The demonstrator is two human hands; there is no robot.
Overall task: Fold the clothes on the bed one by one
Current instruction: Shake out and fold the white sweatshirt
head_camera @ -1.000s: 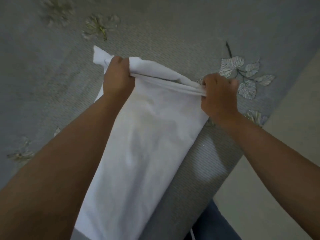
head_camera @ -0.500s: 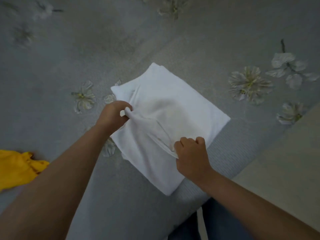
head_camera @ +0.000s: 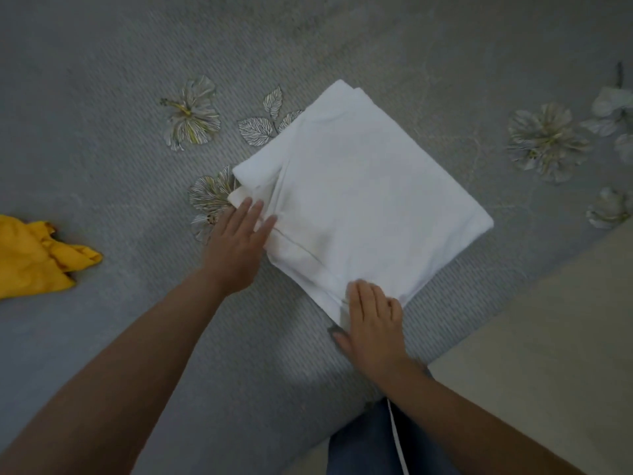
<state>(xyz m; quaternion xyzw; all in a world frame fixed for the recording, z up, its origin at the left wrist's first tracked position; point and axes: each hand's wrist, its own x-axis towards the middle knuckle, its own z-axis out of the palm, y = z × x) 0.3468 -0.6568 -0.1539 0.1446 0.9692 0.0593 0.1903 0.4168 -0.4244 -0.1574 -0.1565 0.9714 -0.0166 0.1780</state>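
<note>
Both my hands lie flat, fingers straight: left hand [head_camera: 239, 245] and right hand [head_camera: 371, 320] press the folded white garment [head_camera: 370, 200] on the bed [head_camera: 102, 97].

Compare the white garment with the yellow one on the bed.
The white garment is folded into a flat, neat rectangle; the yellow garment lies crumpled and unfolded. The left hand and right hand rest on the white one; the yellow one lies untouched, partly out of frame. Both lie on the grey bedspread.

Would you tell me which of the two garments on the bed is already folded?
The white cloth garment, a neat flat rectangle under both hands; the yellow cloth garment at the left edge lies crumpled and untouched.
</note>
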